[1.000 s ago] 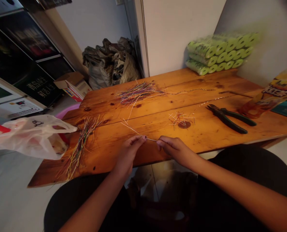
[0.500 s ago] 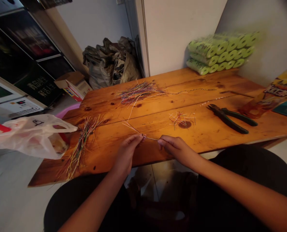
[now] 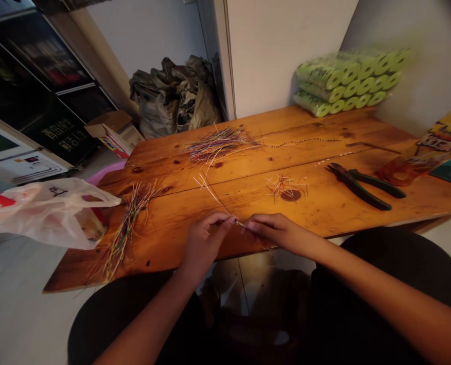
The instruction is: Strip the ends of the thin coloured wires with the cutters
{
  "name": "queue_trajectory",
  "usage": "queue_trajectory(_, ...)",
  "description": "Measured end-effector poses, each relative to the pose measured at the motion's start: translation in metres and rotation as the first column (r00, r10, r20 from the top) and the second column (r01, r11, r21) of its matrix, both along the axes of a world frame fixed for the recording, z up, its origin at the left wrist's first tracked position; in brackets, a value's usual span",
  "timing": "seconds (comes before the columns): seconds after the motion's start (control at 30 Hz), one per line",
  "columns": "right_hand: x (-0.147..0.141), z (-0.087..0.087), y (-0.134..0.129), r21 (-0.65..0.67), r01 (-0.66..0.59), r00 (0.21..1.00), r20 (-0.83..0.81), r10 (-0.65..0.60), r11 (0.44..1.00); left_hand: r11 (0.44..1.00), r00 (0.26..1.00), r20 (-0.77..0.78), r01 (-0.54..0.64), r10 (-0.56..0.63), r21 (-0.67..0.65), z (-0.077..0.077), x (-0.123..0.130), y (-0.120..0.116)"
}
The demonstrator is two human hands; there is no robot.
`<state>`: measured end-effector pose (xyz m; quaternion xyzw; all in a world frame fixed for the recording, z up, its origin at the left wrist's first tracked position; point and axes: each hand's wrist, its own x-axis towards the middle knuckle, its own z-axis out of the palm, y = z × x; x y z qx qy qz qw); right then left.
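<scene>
Thin wires (image 3: 213, 193) stick out up and to the left from the fingertips of my left hand (image 3: 209, 238), which is closed in a pinch on them. My right hand (image 3: 276, 230) pinches the other end, a short way to the right. Only a small stretch of wire shows between the two hands, over the table's front edge. To the left lies a bundle of coloured wires (image 3: 128, 228). A larger wire bundle (image 3: 220, 144) is at the back of the table. Short wire clippings (image 3: 286, 186) are scattered beyond my right hand.
Pliers (image 3: 358, 186) with dark handles lie on the wooden table (image 3: 172, 218) at right, near an orange-labelled drink bottle (image 3: 430, 147). Green-wrapped rolls (image 3: 347, 83) are stacked at the back right. A white plastic bag (image 3: 54, 213) stands at the left edge.
My two hands have come closer together, my left hand shifting right. The wire stretch between them is shorter, and the loose wire ends have swung steeper.
</scene>
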<state>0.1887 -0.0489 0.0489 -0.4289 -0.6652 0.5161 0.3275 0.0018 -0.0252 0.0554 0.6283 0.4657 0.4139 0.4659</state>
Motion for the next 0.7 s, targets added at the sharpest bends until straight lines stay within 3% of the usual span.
queue_trajectory(0.13,-0.004,0.002,-0.001,-0.260,-0.057,0.953,-0.303,-0.025,0.964,0.992,0.995,-0.086,0.062,-0.053,0.107,0.002,0.004,-0.004)
queue_trajectory(0.23,-0.008,0.000,-0.003,-0.329,-0.001,0.953,-0.285,-0.098,0.944,0.988,0.993,-0.109,0.067,-0.052,0.141,0.001,0.007,-0.006)
queue_trajectory(0.43,-0.011,-0.007,-0.004,-0.004,0.175,0.980,-0.090,-0.175,0.985,0.991,0.991,-0.127,0.045,-0.029,0.126,-0.002,0.007,-0.006)
queue_trajectory(0.7,-0.014,0.000,-0.009,0.336,0.232,0.938,0.171,-0.301,0.913,0.999,0.997,-0.078,0.029,-0.027,0.021,-0.002,0.008,-0.010)
